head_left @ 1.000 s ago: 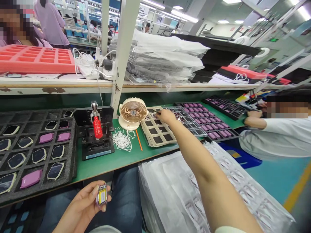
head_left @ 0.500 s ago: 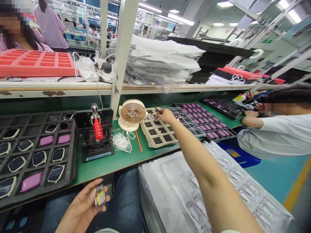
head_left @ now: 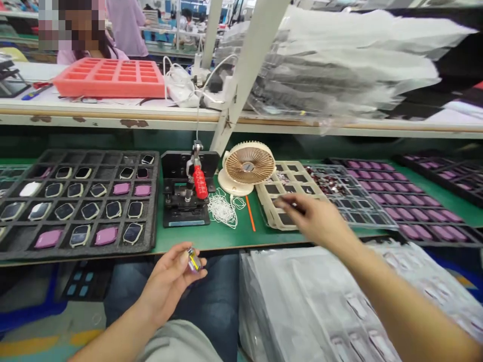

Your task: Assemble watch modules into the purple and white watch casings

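My left hand (head_left: 168, 276) grips an opened smartwatch case (head_left: 194, 260) by its edges, below the table's front edge. A yellow part and a purple rim show on the case, which is tilted. My right hand (head_left: 311, 216) is over the near side of a beige compartment tray (head_left: 267, 203). Its thumb and fingers are brought together around something small and dark that I cannot make out. Between the two hands lie an orange stick (head_left: 250, 213) and a tangle of white cord (head_left: 222, 208) on the green table.
A black press with a red handle (head_left: 200, 182) stands beside a beige fan (head_left: 249, 166). Left is a black foam tray (head_left: 154, 221) of watches. Clear trays (head_left: 352, 203) and purple cases (head_left: 411, 200) lie right. Wrapped trays (head_left: 294, 296) are stacked below; a shelf (head_left: 151, 118) crosses above.
The view has turned left. My right hand has drawn back from the beige tray's far side to its near side. The case in my left hand has tilted.
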A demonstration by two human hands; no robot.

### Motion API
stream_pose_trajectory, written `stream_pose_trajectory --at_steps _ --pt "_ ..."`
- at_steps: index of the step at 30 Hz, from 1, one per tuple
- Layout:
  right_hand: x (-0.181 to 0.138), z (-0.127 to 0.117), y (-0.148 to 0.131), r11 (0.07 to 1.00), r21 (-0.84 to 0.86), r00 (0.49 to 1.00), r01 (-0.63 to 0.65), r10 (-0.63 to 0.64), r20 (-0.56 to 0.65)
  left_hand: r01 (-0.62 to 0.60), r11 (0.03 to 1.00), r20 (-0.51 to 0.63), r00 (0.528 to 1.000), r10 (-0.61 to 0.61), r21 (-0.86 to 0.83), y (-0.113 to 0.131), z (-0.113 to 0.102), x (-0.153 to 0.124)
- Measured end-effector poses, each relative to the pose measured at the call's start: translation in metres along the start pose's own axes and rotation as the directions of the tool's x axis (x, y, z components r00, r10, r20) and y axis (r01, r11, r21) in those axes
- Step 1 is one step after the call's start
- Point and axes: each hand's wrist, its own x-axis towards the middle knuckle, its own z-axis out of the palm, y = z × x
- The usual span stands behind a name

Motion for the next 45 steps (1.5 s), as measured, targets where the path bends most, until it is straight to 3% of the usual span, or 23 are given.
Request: stream_pose_trajectory --at_steps 2,4,6,9,18,28,36,45 --pt "-0.040 0.019 -0.048 0.946 0.194 0.960 0.260 -0.274 0.050 -0.052 0.998 -0.003 0.999 0.052 -0.020 -0.001 0.006 0.003" --pt "-0.072 0.039 -0.093 0.867 0.308 0.905 0.392 -0.423 0.040 -0.091 0.995 -0.004 0.996 0.091 -0.030 -0.003 0.011 0.003" --pt "-0.091 0.054 -0.127 0.792 0.385 0.853 0.474 -0.521 0.022 -0.130 0.991 -0.016 0.991 0.129 -0.015 -0.005 0.014 0.002" --pt "-0.099 0.065 -0.153 0.716 0.444 0.810 0.539 -0.584 -0.042 -0.197 0.979 -0.051 0.979 0.199 0.044 -0.006 0.014 -0.003" --pt "-0.093 0.078 -0.168 0.694 0.402 0.783 0.598 -0.614 -0.105 -0.348 0.920 -0.057 0.930 0.363 0.181 -0.004 0.004 -0.010" --pt "-0.100 0.084 -0.169 0.695 0.275 0.744 0.664 -0.651 -0.149 -0.380 0.907 -0.018 0.921 0.390 0.180 -0.005 0.002 -0.012" --pt "-0.094 0.076 -0.171 0.778 0.403 0.843 0.483 -0.537 0.027 -0.411 0.890 0.016 0.909 0.416 0.197 -0.009 -0.013 -0.013" --pt "-0.099 0.086 -0.173 0.655 0.719 0.879 0.234 -0.458 0.131 -0.442 0.852 0.102 0.896 0.431 0.282 -0.012 -0.026 -0.013"
